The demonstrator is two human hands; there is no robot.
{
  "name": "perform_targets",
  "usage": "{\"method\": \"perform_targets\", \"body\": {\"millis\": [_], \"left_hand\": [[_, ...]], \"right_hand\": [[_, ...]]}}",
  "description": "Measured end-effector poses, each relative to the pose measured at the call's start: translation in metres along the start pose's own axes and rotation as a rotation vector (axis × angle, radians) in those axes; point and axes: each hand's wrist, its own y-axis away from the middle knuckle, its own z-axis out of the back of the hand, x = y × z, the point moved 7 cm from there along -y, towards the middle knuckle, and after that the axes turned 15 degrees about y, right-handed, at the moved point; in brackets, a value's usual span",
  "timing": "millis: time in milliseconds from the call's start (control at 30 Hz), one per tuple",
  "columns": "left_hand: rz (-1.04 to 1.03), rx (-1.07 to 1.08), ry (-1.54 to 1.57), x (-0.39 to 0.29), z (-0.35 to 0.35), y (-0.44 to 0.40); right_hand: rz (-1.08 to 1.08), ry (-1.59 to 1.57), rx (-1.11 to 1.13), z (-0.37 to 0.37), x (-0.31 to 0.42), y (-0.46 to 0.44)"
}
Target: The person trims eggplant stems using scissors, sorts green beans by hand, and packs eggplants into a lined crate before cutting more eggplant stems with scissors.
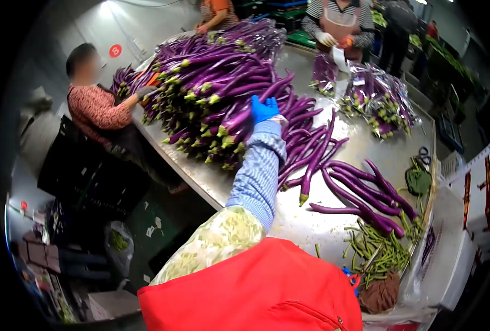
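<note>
My left hand [265,110], in a blue glove, reaches out to the right side of a big heap of long purple eggplants [228,83]. Its fingers look spread apart against one eggplant [278,86] on the upper side of the heap; the underside of the hand is hidden. More eggplants [317,160] lie loose beside the heap, below my hand. Farther right, a small group of eggplants [361,187] rests directly on the metal table [322,226]. My right hand is out of view.
Bagged eggplants [380,99] and green beans [380,251] lie on the table's right side, with scissors [423,156] near its edge. A co-worker [99,105] is at the left; another person [341,25] with gloved hands stands across the table. Dark crates [90,171] stand at left.
</note>
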Motion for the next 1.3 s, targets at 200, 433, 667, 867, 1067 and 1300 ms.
{"method": "perform_targets", "body": {"millis": [200, 433, 667, 867, 1067, 1300], "left_hand": [[0.635, 0.082, 0.145, 0.021, -0.022, 0.060], [1.115, 0.366, 0.193, 0.033, -0.020, 0.040], [0.869, 0.630, -0.754, 0.143, 0.033, 0.181], [0.785, 1.487, -1.453, 0.235, 0.157, 0.311], [0.330, 2.302, -1.785, 0.327, 0.183, 0.371], [0.376, 2.304, -2.217, 0.384, 0.225, 0.365]], "right_hand": [[-0.004, 0.027, 0.003, -0.003, 0.000, 0.000], [0.017, -0.006, 0.029, 0.001, -0.007, 0.019], [0.052, -0.124, 0.070, 0.002, 0.008, 0.037], [0.035, -0.253, 0.079, 0.004, 0.006, 0.036], [-0.013, -0.324, 0.117, 0.006, 0.003, 0.034], [-0.066, -0.410, 0.125, 0.008, -0.001, 0.031]]}}
